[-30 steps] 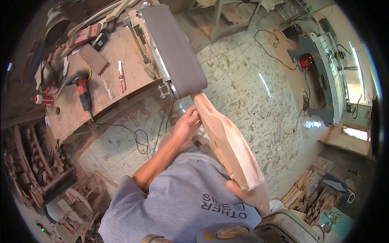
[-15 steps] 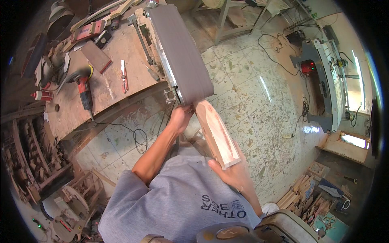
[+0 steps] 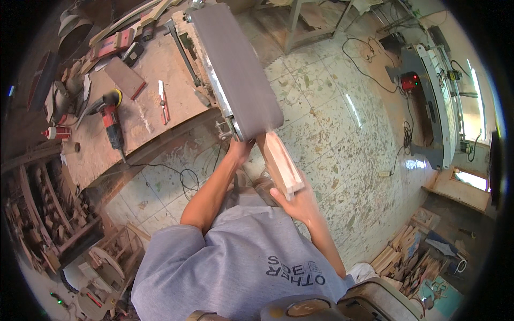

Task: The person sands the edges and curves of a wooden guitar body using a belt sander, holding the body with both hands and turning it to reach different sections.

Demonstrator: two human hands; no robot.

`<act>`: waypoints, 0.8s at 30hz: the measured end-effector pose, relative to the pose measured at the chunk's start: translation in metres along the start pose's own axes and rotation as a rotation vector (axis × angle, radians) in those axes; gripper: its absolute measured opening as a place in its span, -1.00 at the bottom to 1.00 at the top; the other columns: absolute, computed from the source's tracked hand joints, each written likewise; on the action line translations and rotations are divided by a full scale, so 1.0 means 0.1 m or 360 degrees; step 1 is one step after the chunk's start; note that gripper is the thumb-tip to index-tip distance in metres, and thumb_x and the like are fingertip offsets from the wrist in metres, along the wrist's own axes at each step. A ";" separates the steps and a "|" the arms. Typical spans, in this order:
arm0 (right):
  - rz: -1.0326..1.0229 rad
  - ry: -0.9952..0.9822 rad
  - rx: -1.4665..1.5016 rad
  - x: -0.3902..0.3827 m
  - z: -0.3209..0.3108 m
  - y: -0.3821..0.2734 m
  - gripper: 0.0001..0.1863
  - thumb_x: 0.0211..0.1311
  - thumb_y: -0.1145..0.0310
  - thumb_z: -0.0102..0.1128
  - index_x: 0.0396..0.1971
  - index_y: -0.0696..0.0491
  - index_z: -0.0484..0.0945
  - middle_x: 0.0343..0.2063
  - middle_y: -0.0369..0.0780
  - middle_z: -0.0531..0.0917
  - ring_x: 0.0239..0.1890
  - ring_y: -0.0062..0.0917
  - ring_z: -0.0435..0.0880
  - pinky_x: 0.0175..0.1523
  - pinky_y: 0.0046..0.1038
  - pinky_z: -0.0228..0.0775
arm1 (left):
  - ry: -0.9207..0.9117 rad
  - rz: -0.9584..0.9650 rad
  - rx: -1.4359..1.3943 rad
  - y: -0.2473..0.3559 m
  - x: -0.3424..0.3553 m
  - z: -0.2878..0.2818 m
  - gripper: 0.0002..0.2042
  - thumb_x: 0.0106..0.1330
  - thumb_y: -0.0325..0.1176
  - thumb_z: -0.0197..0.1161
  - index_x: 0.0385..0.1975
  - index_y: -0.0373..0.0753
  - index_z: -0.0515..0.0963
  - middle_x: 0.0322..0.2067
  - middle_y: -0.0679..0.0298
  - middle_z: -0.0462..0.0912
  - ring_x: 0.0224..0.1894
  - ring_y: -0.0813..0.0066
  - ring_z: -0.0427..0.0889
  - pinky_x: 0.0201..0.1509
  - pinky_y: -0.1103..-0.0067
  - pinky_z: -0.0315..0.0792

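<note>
A belt sander point(image 3: 241, 69) with a wide grey-brown belt juts from the bench toward me. Against the rounded near end of its belt rests a pale, faceted wood block point(image 3: 282, 166), its far tip hidden under the belt. My right hand point(image 3: 296, 203) is wrapped round the block's near end, thumb on the left side. Up by the sander's lower corner, my left hand point(image 3: 239, 151) is closed at the block's far end; most of its fingers are hidden below the machine.
On the wooden bench point(image 3: 155, 120) at left lie an angle grinder point(image 3: 111, 123), a red-handled knife point(image 3: 163, 102) and a flat board point(image 3: 124, 77). A grey machine point(image 3: 428, 107) stands at right. Wood offcuts point(image 3: 401, 254) are piled at lower right; a cord point(image 3: 184, 179) loops on the floor.
My right hand and the block's near end have moved forward and slightly left, and more of the block is under the belt. My left hand stays by the sander's lower corner.
</note>
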State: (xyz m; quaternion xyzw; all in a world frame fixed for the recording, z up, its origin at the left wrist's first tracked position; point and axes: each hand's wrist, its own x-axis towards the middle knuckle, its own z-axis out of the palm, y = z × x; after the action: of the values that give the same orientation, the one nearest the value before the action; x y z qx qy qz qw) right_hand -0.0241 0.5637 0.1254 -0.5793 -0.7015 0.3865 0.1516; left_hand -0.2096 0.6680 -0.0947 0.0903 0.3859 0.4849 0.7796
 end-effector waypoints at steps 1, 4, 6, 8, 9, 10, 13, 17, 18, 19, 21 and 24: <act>-0.0001 0.0014 -0.0002 0.04 0.06 0.07 -0.20 0.30 0.06 0.33 0.41 0.15 0.26 0.31 0.04 0.41 0.30 -0.01 0.42 0.33 -0.10 0.34 | 0.0020 0.0016 0.0037 -0.08 0.06 -0.06 -0.50 0.52 0.00 0.11 0.33 -0.13 0.36 0.27 0.25 0.44 0.30 0.32 0.40 0.47 0.29 0.22; 0.0060 0.0051 0.0066 0.19 0.20 0.22 -0.19 0.29 0.00 0.32 0.38 0.19 0.28 0.25 0.10 0.47 0.27 0.05 0.46 0.31 -0.10 0.36 | 0.0096 -0.0028 0.0112 -0.29 0.23 -0.25 -0.48 0.54 0.06 0.02 0.32 -0.16 0.38 0.25 0.23 0.45 0.29 0.32 0.40 0.46 0.28 0.22; 0.0349 -0.0134 0.0133 0.38 0.21 0.15 -0.18 0.28 -0.02 0.32 0.36 0.21 0.29 0.20 0.14 0.51 0.23 0.09 0.49 0.29 -0.09 0.38 | 0.0183 -0.0152 0.0094 -0.58 0.46 -0.64 -0.46 0.55 0.08 -0.02 0.33 -0.18 0.37 0.26 0.21 0.44 0.31 0.30 0.39 0.46 0.28 0.23; 0.0538 -0.0240 0.0148 0.57 0.23 0.15 -0.15 0.26 -0.05 0.32 0.35 0.24 0.30 0.16 0.17 0.55 0.20 0.13 0.51 0.27 -0.09 0.39 | 0.0166 -0.0175 0.0130 -0.73 0.54 -0.79 -0.44 0.56 0.08 -0.05 0.36 -0.20 0.33 0.30 0.18 0.40 0.34 0.26 0.35 0.48 0.23 0.22; 0.0563 -0.0267 0.0123 0.65 0.26 0.15 -0.14 0.24 -0.06 0.33 0.35 0.24 0.30 0.15 0.18 0.56 0.19 0.14 0.52 0.27 -0.09 0.39 | 0.0163 -0.0178 0.0145 -0.80 0.57 -0.89 -0.43 0.56 0.08 -0.06 0.38 -0.20 0.31 0.32 0.17 0.38 0.36 0.23 0.34 0.48 0.21 0.21; 0.0587 -0.0296 0.0096 0.72 0.27 0.15 -0.12 0.22 -0.08 0.34 0.34 0.25 0.30 0.13 0.19 0.57 0.17 0.16 0.53 0.26 -0.09 0.40 | 0.0164 -0.0218 0.0097 -0.86 0.61 -0.99 -0.42 0.56 0.08 -0.07 0.39 -0.20 0.29 0.33 0.16 0.35 0.38 0.22 0.32 0.49 0.19 0.20; 0.0642 -0.0382 0.0092 0.83 0.27 0.13 -0.09 0.18 -0.07 0.39 0.35 0.24 0.29 0.16 0.18 0.55 0.21 0.12 0.52 0.26 -0.09 0.40 | 0.0265 -0.0376 -0.0038 -0.92 0.59 -1.14 -0.41 0.55 0.10 -0.08 0.38 -0.19 0.28 0.34 0.15 0.32 0.40 0.19 0.30 0.49 0.14 0.20; 0.0347 -0.0193 0.0227 0.30 0.42 0.63 -0.08 0.12 0.00 0.45 0.40 0.14 0.28 0.23 0.14 0.49 0.24 0.06 0.49 0.27 -0.10 0.40 | 0.0147 -0.0662 -0.0139 -0.68 0.39 -0.79 -0.23 0.38 0.18 0.15 0.46 -0.08 0.09 0.47 0.12 -0.02 0.50 -0.04 -0.02 0.37 -0.28 0.04; 0.0304 -0.0137 0.0238 0.08 0.41 0.68 -0.07 0.10 0.03 0.47 0.42 0.11 0.27 0.25 0.11 0.47 0.25 0.04 0.49 0.28 -0.11 0.40 | 0.0000 -0.0723 -0.0163 -0.71 0.38 -0.80 -0.09 0.30 0.19 0.27 0.53 -0.03 -0.04 0.56 0.10 -0.21 0.58 -0.15 -0.21 0.33 -0.49 -0.05; 0.0263 -0.0075 0.0251 -0.13 0.40 0.74 -0.06 0.09 0.06 0.48 0.43 0.08 0.26 0.27 0.08 0.45 0.26 0.03 0.48 0.28 -0.12 0.40 | -0.0031 -0.0692 -0.0092 -0.77 0.36 -0.70 -0.12 0.30 0.14 0.28 0.51 -0.04 -0.01 0.55 0.08 -0.20 0.58 -0.15 -0.21 0.32 -0.49 -0.02; 0.0282 0.0031 0.0193 -0.52 0.35 0.83 -0.06 0.08 0.10 0.48 0.45 0.03 0.25 0.30 0.01 0.42 0.29 -0.02 0.45 0.34 -0.11 0.32 | -0.0068 -0.0692 0.0026 -0.93 0.29 -0.23 -0.20 0.28 0.00 0.33 0.43 -0.11 0.09 0.42 0.06 0.00 0.45 -0.08 0.02 0.31 -0.31 0.14; 0.0221 0.0145 -0.0125 -1.03 0.21 1.10 -0.06 0.07 0.15 0.48 0.47 -0.01 0.25 0.34 -0.05 0.38 0.37 -0.04 0.35 0.43 -0.06 0.17 | -0.0218 -0.0752 0.0112 -1.12 0.24 0.40 -0.24 0.19 -0.23 0.41 0.33 -0.23 0.15 0.22 0.03 0.33 0.18 0.00 0.47 0.31 -0.05 0.39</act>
State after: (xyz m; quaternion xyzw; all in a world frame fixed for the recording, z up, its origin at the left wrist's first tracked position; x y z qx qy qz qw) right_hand 0.0679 0.4636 0.0566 -0.6490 -0.6665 0.3416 0.1334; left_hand -0.0997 0.6397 -0.1370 0.0572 0.3591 0.2681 0.8921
